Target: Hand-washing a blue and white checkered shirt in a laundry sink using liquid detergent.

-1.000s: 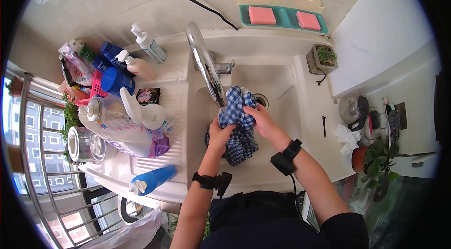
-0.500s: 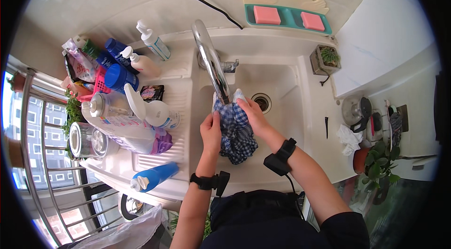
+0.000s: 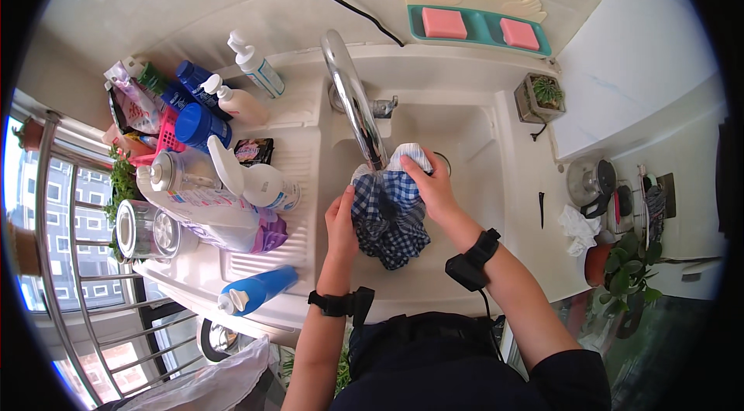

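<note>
A blue-and-white checked cloth garment (image 3: 394, 240) with a pale band along its top edge hangs in the white sink (image 3: 477, 233). My left hand (image 3: 341, 221) pinches its left upper edge. My right hand (image 3: 435, 188) grips the pale band on the other side, so the top is spread between both hands. Directly over the opening stands the spout of the chrome faucet (image 3: 353, 93). Whether water runs from it I cannot make out. The garment's lower part lies bunched toward me, and the drain is mostly hidden behind my right hand.
Left of the basin, a ribbed drainboard holds a white spray bottle (image 3: 271, 188), a purple-and-white detergent bag (image 3: 225, 221), a blue bottle (image 3: 256, 291) and several pump bottles. A teal soap dish (image 3: 479, 30) with two pink bars is on the back wall. A potted succulent (image 3: 540, 97) stands at the right corner.
My hands have moved apart, the right one shifting right with the pale band. The garment's top is now spread wider under the spout, and the drain is more covered.
</note>
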Motion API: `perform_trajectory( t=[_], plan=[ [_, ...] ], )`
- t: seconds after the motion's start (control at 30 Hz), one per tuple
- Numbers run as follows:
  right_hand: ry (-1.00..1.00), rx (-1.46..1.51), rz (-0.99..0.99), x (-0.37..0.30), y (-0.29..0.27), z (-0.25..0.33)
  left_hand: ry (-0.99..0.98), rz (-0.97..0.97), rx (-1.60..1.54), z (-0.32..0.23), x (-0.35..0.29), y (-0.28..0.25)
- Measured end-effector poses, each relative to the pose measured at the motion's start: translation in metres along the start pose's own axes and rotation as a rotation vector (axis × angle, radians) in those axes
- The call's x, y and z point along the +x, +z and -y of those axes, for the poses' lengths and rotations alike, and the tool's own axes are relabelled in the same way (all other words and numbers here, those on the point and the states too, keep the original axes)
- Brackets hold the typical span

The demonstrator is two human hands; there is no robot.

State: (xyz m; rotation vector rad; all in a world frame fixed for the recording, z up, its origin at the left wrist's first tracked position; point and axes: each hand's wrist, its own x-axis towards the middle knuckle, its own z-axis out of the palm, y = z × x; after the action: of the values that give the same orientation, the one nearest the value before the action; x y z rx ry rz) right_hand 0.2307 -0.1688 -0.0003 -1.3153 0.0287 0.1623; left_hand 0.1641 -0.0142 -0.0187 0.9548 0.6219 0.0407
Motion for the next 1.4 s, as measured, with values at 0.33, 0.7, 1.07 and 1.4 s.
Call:
perform_trajectory(
  t=[0.33,0.7,1.07,1.4],
  plan=[
    [-0.059,0.131,-0.142,0.001,-0.050,0.044,0.051,0.041,0.426,0.012,0.001,0.003],
    [-0.072,-0.040,-0.197,-0.019,-0.082,0.046,0.208,0.038,0.360,0.010,0.009,0.012],
    [-0.175,0.053,-0.242,-0.012,-0.087,0.078,0.046,0.490,0.137,-0.023,-0.013,0.038],
    [-0.195,0.086,-0.175,-0.001,-0.078,0.100,-0.099,0.412,0.336,-0.022,-0.012,0.049]
  ],
)
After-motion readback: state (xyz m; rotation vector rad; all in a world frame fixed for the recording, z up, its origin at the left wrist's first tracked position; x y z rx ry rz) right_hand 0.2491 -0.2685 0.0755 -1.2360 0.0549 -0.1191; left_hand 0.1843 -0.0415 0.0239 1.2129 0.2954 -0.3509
